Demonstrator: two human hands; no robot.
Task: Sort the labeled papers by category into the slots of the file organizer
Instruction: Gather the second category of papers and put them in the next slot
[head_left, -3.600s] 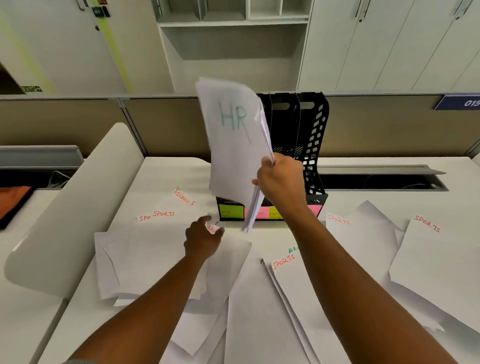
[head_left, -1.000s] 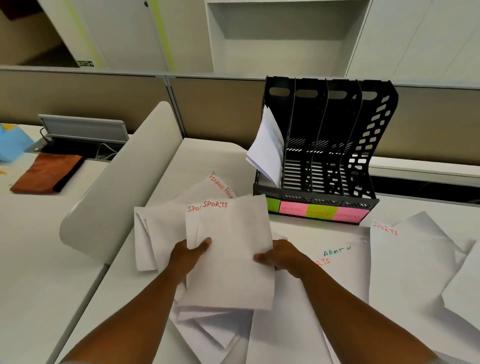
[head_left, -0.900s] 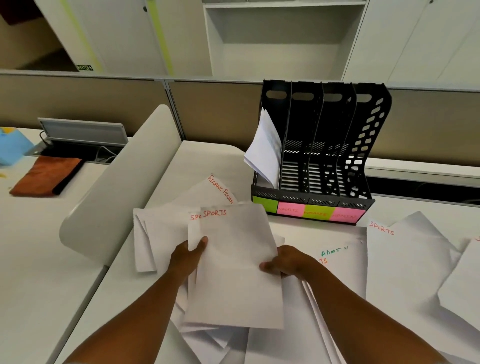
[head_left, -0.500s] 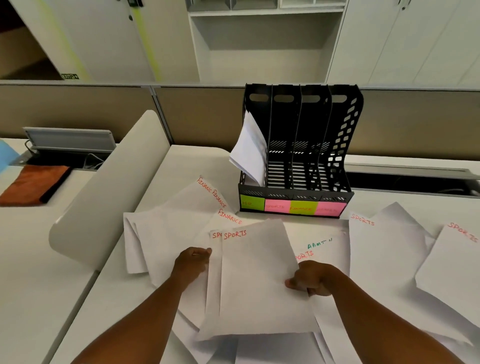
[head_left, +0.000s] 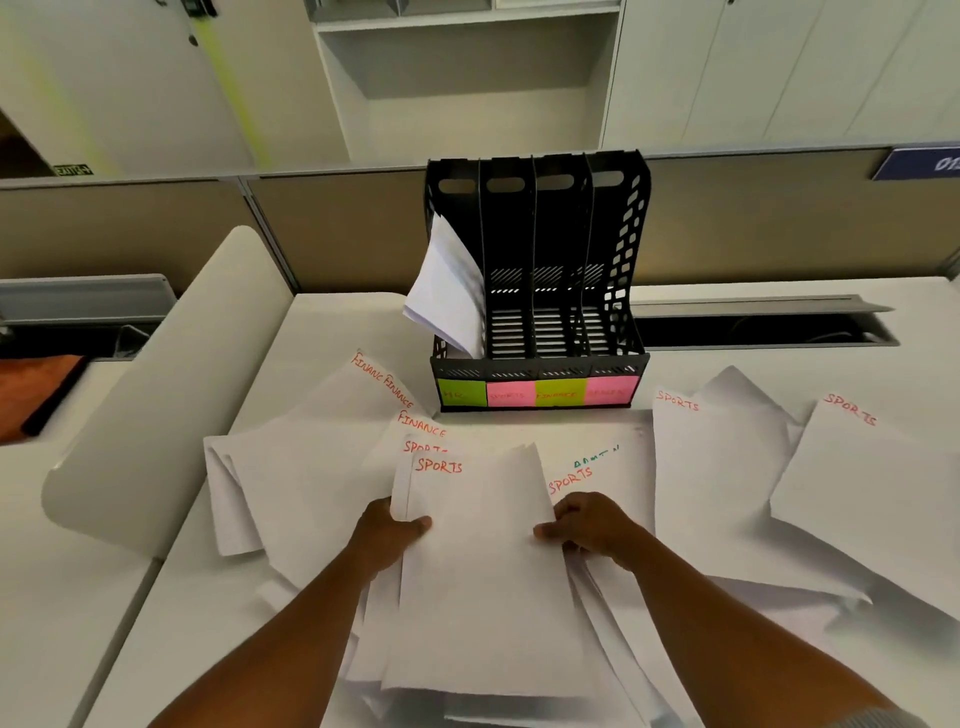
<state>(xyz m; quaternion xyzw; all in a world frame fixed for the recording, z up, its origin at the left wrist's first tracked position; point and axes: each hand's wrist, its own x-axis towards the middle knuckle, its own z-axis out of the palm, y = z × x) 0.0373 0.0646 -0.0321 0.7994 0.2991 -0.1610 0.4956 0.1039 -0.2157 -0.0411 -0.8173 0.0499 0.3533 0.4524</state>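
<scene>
Hands work the paper pile together: the left hand (head_left: 387, 535) pinches the left edge of a small stack of sheets (head_left: 483, 571) headed SPORTS in red, thumb on top, while the right hand (head_left: 587, 527) grips the stack's right edge with curled fingers. It is thin, matte white paper, slightly rumpled at the top corner, held just above the loose sheets covering the white desk (head_left: 332, 332). Six more red headings show — three FINANCE at the left, three further SPORTS — plus one green ADMIN. Behind stands a black plastic file organizer (head_left: 540, 270) with four upright slots, slatted floors and a perforated right wall; four sticky labels cross its front — green, pink, green, pink. Only the leftmost slot holds papers (head_left: 447, 291), leaning out leftward.
</scene>
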